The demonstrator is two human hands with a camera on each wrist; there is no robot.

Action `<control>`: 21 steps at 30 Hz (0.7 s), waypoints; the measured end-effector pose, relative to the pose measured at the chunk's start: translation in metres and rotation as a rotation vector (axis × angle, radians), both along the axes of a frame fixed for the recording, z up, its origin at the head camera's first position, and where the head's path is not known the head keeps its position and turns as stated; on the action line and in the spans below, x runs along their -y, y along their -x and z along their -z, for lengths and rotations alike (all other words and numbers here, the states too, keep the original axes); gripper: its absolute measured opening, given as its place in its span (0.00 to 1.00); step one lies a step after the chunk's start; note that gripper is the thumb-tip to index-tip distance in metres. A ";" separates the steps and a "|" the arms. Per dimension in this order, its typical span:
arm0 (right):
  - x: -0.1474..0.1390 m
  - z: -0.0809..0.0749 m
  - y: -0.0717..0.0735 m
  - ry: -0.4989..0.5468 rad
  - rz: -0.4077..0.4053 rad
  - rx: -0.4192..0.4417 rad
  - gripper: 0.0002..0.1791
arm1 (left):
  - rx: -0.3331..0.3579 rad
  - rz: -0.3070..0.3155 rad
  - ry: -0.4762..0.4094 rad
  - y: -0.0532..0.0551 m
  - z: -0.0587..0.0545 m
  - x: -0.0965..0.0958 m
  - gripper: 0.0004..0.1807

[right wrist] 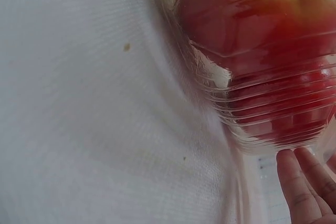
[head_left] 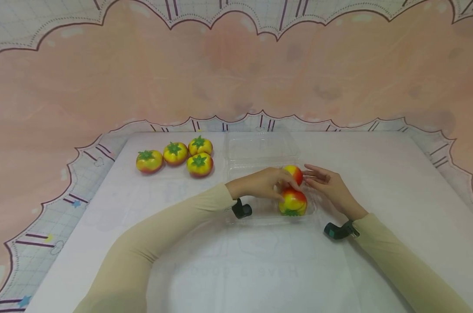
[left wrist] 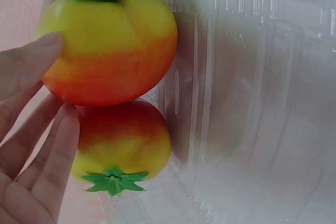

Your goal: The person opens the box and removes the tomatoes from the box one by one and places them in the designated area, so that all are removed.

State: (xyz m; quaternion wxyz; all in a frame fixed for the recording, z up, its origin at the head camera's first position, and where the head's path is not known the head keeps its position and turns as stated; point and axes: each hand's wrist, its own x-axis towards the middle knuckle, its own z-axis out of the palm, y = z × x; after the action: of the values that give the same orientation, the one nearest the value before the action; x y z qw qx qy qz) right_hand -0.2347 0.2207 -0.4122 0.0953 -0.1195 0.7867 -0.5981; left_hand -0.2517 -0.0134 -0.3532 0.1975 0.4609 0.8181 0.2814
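Left grip (head_left: 265, 183) pinches the near fruit (head_left: 293, 201) inside a clear container (head_left: 259, 213); right grip (head_left: 329, 188) relaxed beside it.
The squat fruit's green crown (head_left: 293, 212) faces the person, broad axis crosswise, the far fruit (head_left: 296, 174) behind. Four glossy fruits (head_left: 200, 166) sit on the white surface (head_left: 220, 248) before a scallop-patterned peach backdrop (head_left: 236, 69). The container's plastic is ribbed.
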 end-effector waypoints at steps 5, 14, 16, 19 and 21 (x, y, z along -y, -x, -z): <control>0.000 -0.002 -0.001 -0.007 -0.005 0.015 0.29 | 0.017 -0.001 -0.006 -0.001 0.001 0.001 0.22; 0.000 -0.002 0.000 -0.019 -0.005 0.011 0.30 | 0.012 -0.011 0.023 -0.001 0.001 0.006 0.24; 0.000 -0.002 0.000 -0.009 -0.006 0.011 0.29 | 0.023 -0.016 0.017 -0.002 0.001 0.007 0.24; 0.000 -0.003 0.000 0.004 -0.006 0.010 0.29 | 0.032 -0.022 0.009 -0.002 0.000 0.007 0.24; 0.000 -0.003 0.000 0.009 -0.006 0.010 0.29 | 0.041 -0.024 0.008 -0.003 -0.001 0.007 0.24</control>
State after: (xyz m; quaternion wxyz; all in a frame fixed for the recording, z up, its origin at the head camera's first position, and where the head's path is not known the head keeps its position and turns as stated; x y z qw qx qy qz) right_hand -0.2349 0.2204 -0.4093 0.1007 -0.1193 0.7832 -0.6019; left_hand -0.2489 -0.0209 -0.3526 0.2126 0.4442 0.8206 0.2899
